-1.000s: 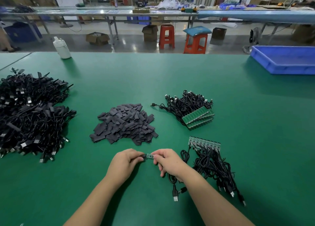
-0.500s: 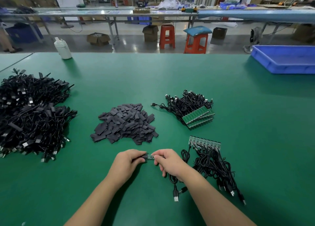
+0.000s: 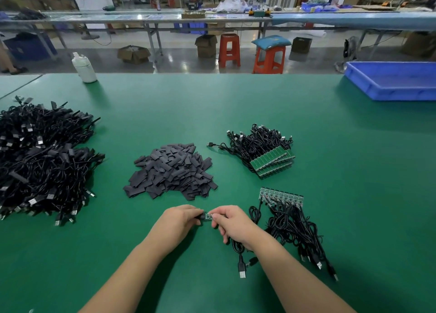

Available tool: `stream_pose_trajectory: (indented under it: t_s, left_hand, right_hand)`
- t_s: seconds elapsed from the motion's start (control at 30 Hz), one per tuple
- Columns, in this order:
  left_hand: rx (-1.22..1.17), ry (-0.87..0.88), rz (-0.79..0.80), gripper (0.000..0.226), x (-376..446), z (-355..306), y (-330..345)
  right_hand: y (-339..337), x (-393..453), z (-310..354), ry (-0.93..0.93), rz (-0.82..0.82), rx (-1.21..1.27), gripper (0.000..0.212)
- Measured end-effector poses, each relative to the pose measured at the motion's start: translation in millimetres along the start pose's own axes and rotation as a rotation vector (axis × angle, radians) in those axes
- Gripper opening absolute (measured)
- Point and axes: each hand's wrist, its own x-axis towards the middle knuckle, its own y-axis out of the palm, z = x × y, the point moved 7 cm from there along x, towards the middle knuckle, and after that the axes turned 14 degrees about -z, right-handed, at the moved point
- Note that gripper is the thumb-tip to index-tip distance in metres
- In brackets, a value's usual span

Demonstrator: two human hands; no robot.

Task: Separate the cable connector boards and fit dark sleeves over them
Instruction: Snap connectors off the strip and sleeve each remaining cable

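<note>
- Hands met low over the green counter point(image 3: 306, 128): our left hand point(image 3: 175, 221) pinched a dark sleeve point(image 3: 202, 216).
- Our right hand point(image 3: 232, 221) gripped the small connector board point(image 3: 208, 216), its cable point(image 3: 237, 247) trailing beneath.

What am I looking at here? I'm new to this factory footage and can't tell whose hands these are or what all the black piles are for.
There is one picture, taken by a camera worn on a person's head, looking down at their own bare hands over a green table.

The left hand pinches a dark sleeve. The right hand holds a small green connector board with a black cable hanging from it. The board's end meets the sleeve, so it seems to be going in.

On the table:
- pile of loose dark sleeves ahead
- strip of joined boards with cables at right, not yet separated
- stacked bundle of boards behind it
- big heap of cables at left
- white bottle and blue tray at the far edge
</note>
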Motion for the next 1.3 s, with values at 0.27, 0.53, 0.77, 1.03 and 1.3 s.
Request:
stream_pose_trajectory:
  t_s: [0.27,0.53,0.77,1.03,1.3]
  left_hand:
    - [0.041,-0.045,0.048,0.02,1,-8,14]
    - [0.074,-0.029,0.024,0.027,6,-11,11]
    - [0.074,0.02,0.057,0.026,7,-9,1]
    - [0.026,0.026,0.077,0.026,8,-12,7]
    - [-0.014,0.037,0.023,0.023,3,-17,6]
  right_hand:
    - [3,3,-5,-0.003,0.02,-0.032,0.023]
    - [5,5,-7,-0.012,0.053,-0.021,0.024]
    - [9,1,-3,-0.048,0.115,-0.1,0.034]
    - [7,0,-1,-0.029,0.139,-0.098,0.045]
    - [8,-1,0,0.002,0.137,-0.076,0.037]
